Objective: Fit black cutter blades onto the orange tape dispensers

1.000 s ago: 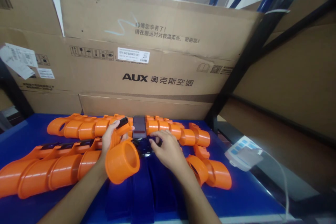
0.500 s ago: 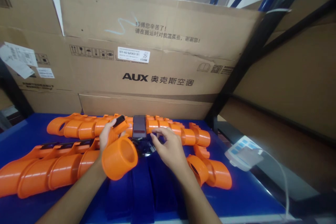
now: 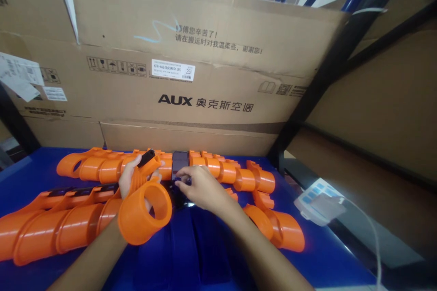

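My left hand [image 3: 129, 176] is wrapped around an orange plastic holder [image 3: 145, 213] with a wide open ring at its lower end. A black piece [image 3: 146, 158] sits at the holder's upper end. To its right, the fingers of my right hand [image 3: 196, 186] are pinched together over a small dark heap, against the lower part of an upright phone-like device [image 3: 180, 162]. Something small and dark shows at the fingertips, too unclear to name. Like orange holders stand in a back row [image 3: 111, 169] and a left front row [image 3: 73, 232]; the front ones carry black strips.
More orange holders [image 3: 288, 232] lie at the right on the blue table [image 3: 327, 263]. Blue material lies at the front middle. Behind stands a large cardboard box [image 3: 205, 77]. A white box with a cable [image 3: 319, 200] hangs by the right edge, beside a dark rack post [image 3: 293, 132].
My right hand has moved left, from open fingers to a pinch by the device. My left hand has shifted slightly left with the orange holder, whose ring now faces me more.
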{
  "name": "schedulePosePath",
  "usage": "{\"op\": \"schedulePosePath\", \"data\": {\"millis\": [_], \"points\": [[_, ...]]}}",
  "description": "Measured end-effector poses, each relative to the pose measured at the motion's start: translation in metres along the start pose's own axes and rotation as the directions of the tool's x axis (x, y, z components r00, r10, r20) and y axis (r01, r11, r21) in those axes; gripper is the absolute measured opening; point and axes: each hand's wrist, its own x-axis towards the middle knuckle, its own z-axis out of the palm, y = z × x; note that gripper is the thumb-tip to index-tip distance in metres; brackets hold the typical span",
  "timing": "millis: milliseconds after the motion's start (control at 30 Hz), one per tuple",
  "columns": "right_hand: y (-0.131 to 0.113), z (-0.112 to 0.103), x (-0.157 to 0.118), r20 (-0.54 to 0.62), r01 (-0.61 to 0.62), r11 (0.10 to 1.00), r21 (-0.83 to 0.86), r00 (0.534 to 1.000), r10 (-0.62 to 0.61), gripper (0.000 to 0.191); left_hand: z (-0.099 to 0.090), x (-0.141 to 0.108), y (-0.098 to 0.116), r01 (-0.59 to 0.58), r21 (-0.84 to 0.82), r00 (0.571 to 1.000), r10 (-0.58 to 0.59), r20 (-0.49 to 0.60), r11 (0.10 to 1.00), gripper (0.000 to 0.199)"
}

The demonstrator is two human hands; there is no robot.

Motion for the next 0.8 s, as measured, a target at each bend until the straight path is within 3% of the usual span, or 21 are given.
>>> {"op": "schedulePosePath", "data": {"millis": [100,233,400,500,800], "points": [[0.005,-0.001,0.001,-0.013,0.035,0.998,-0.047,0.999,-0.036,0.009,0.003,-0.002,-0.002,-0.042,-0.028,0.999,0.042,0.003,0.999,0.025],[0.014,-0.006,-0.004,-0.172,0.058,0.997,-0.043,0.983,-0.065,0.011,0.011,-0.007,-0.007,-0.017,0.011,0.999,0.016,0.032,1.000,0.026],[0.011,-0.013,-0.013,-0.381,0.134,0.984,0.115,0.921,-0.081,0.020,0.017,-0.012,-0.019,-0.078,0.335,0.987,0.025,0.158,0.939,0.024],[0.004,-0.011,-0.017,-0.370,0.185,0.965,0.187,0.923,-0.106,0.030,0.018,-0.013,-0.028,-0.126,0.416,0.982,0.053,0.182,0.901,0.023],[0.005,-0.004,-0.016,-0.350,0.209,0.953,0.221,0.928,-0.123,0.020,0.013,-0.009,-0.035,-0.121,0.440,0.978,0.030,0.209,0.890,0.031]]}}
